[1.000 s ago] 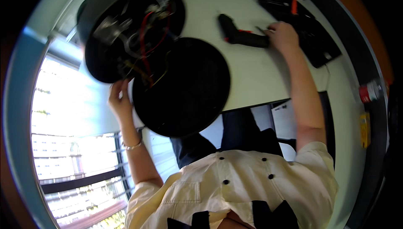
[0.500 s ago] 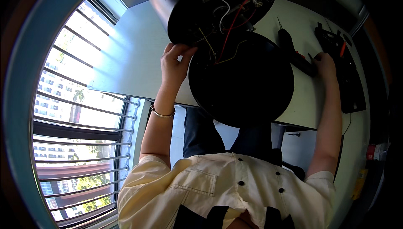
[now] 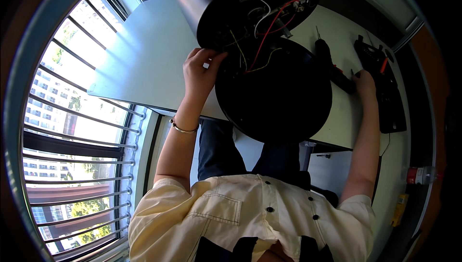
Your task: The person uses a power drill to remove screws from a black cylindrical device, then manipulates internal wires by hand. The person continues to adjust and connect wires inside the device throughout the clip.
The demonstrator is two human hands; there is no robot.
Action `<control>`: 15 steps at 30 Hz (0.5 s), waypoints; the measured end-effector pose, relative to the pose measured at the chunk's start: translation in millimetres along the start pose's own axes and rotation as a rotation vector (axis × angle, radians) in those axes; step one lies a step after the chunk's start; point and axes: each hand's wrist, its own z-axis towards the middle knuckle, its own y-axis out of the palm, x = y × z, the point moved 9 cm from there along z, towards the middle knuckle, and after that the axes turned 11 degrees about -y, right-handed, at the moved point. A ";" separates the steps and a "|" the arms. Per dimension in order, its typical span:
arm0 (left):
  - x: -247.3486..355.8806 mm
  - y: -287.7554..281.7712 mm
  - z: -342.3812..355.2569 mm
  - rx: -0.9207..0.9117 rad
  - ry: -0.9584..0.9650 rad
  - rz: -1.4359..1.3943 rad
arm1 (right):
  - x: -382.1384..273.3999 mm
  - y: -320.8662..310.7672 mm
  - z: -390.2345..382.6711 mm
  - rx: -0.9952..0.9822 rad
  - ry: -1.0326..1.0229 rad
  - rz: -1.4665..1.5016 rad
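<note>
A black cylindrical appliance (image 3: 187,0) lies at the top, its open end showing red, white and yellow wiring. A round black plate (image 3: 274,98) sits before it, overhanging the table's front edge. My left hand (image 3: 199,69) has thumb and fingers pinched where plate and cylinder meet; what they hold is unclear. My right hand (image 3: 364,85) is closed on a small, thin dark object beside a black power screwdriver (image 3: 327,57) with a long bit. Just right of it lies a black open tool case (image 3: 390,108) with an orange-handled piece in it.
The white table (image 3: 139,55) runs to a barred window (image 3: 72,127) on the left. Below it are my legs and a drawer or cabinet front (image 3: 332,166). At the right edge are a bottle (image 3: 421,175) and a small yellow object (image 3: 399,209).
The view has swung, so the scene sits further right than one second ago and the window shows more. My hands remain at the plate's edge and by the screwdriver.
</note>
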 end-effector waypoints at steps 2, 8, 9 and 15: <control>1.0 -1.1 -1.0 0.018 0.012 -0.021 | 6.4 3.6 4.3 0.020 -0.043 0.021; 7.6 -4.7 -3.3 0.055 0.085 -0.029 | 7.7 1.8 6.2 0.146 -0.138 0.046; 7.6 -4.7 -3.8 0.055 0.086 -0.038 | 8.0 -1.2 6.0 0.178 -0.152 0.052; 16.2 -6.3 -5.3 0.049 0.085 -0.038 | 4.7 -24.6 -8.2 0.371 -0.095 0.264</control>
